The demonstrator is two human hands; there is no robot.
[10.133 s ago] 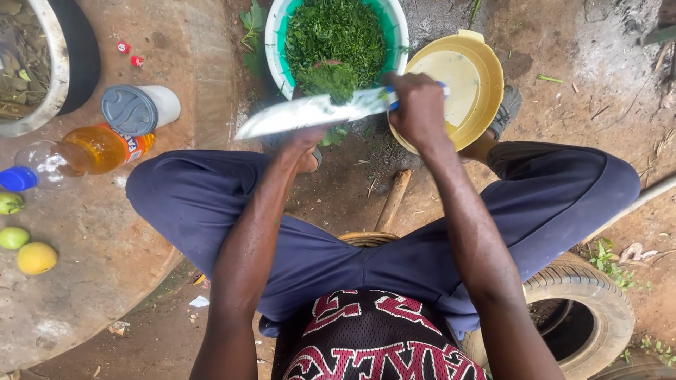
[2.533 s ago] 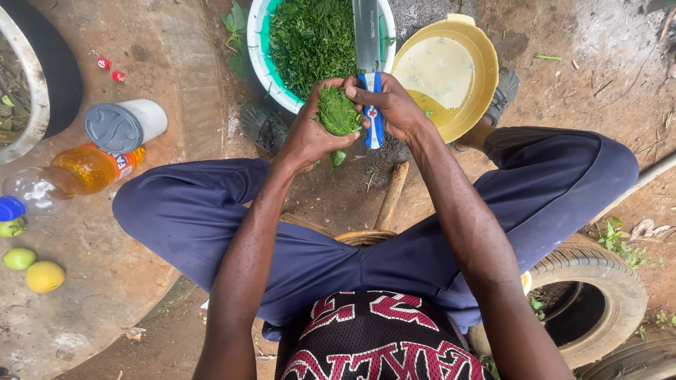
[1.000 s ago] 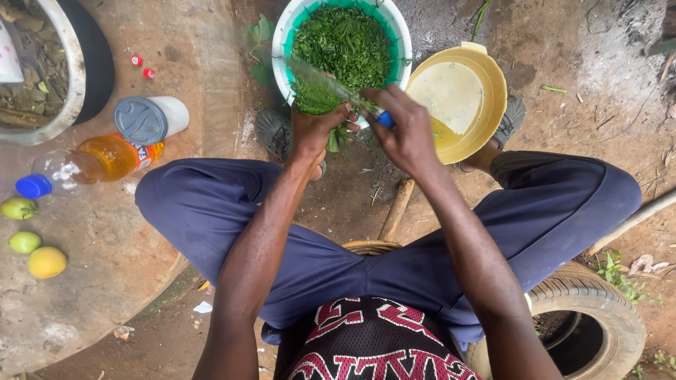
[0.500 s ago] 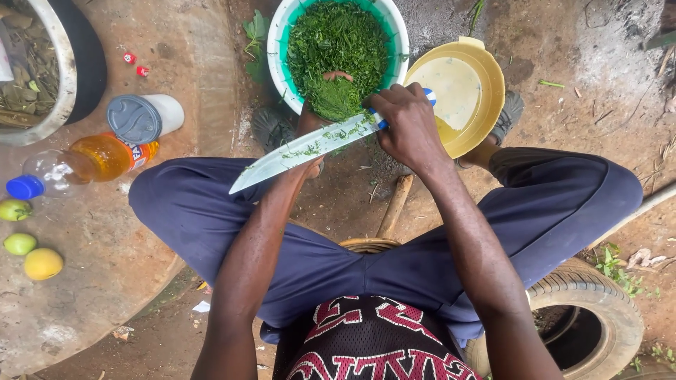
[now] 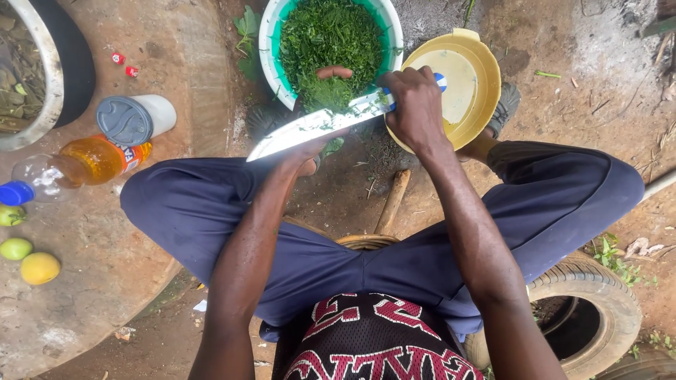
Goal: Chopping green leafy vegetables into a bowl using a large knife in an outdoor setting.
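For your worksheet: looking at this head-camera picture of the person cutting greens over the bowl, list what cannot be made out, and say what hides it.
- Left hand: mostly behind the knife blade; its grip on the bunch of greens is hidden.
- Knife handle: covered by the right hand; only its end shows.
- White bowl: far rim cut off by the top edge.
- Grey basin: cut by the left edge.

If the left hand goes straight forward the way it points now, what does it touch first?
Probably the chopped greens in the green bowl: the left hand, gripping a leaf bundle, points straight into them. Depth is unclear.
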